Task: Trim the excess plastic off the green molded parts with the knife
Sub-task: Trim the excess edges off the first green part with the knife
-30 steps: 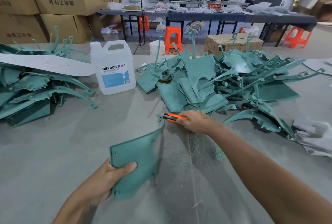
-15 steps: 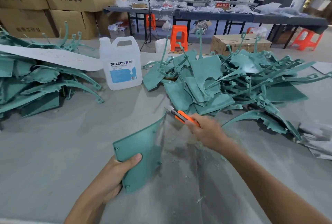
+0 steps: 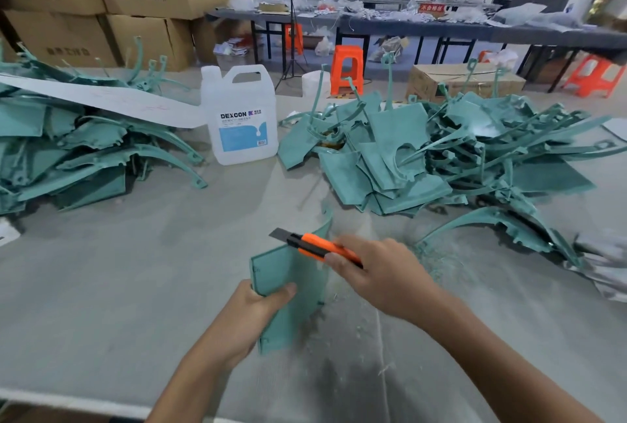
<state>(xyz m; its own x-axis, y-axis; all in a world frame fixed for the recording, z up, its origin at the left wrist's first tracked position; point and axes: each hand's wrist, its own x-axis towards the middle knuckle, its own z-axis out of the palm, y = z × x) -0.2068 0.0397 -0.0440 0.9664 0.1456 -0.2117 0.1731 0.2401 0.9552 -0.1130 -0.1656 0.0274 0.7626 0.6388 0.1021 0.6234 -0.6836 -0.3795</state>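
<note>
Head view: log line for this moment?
left hand: holds green part | right hand: holds knife | knife: blade out, over part's top edge | table: green shavings

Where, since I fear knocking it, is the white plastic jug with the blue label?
In the head view, the white plastic jug stands left of centre on the grey table, between the left pile of green molded parts and the right pile.

One knife, one jug, one held part
</note>
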